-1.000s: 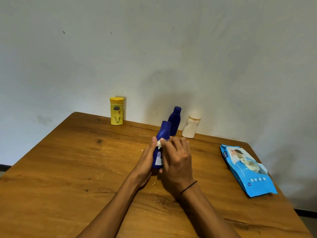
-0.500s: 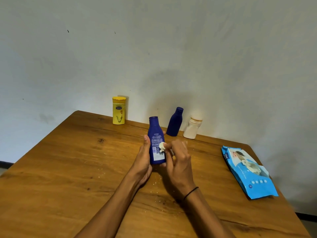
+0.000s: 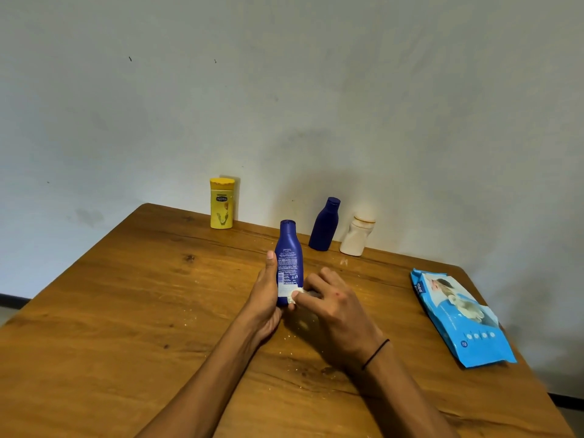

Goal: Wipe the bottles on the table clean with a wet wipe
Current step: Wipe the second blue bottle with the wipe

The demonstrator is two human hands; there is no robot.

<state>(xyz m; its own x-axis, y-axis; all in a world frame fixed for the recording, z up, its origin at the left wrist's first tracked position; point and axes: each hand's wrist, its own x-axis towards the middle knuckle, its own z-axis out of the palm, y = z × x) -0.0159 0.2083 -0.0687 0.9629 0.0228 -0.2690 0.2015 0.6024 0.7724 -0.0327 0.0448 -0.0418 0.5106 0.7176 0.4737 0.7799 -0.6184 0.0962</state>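
Note:
A dark blue bottle [image 3: 288, 255] stands upright mid-table with its printed back label facing me. My left hand [image 3: 266, 294] holds it from the left, thumb up along its side. My right hand [image 3: 335, 308] pinches a small wadded white wet wipe [image 3: 295, 296] against the bottle's lower right side. Against the wall stand a second dark blue bottle [image 3: 325, 225], a white bottle [image 3: 357, 236] and a yellow bottle [image 3: 222, 203].
A blue pack of wet wipes [image 3: 461, 317] lies flat near the right edge of the wooden table [image 3: 126, 311]. Small white crumbs are scattered on the wood around my hands. A pale wall rises directly behind the table.
The bottle went from tilted to upright in my left hand. My right hand has slid the wipe down from the bottle's neck to its lower part.

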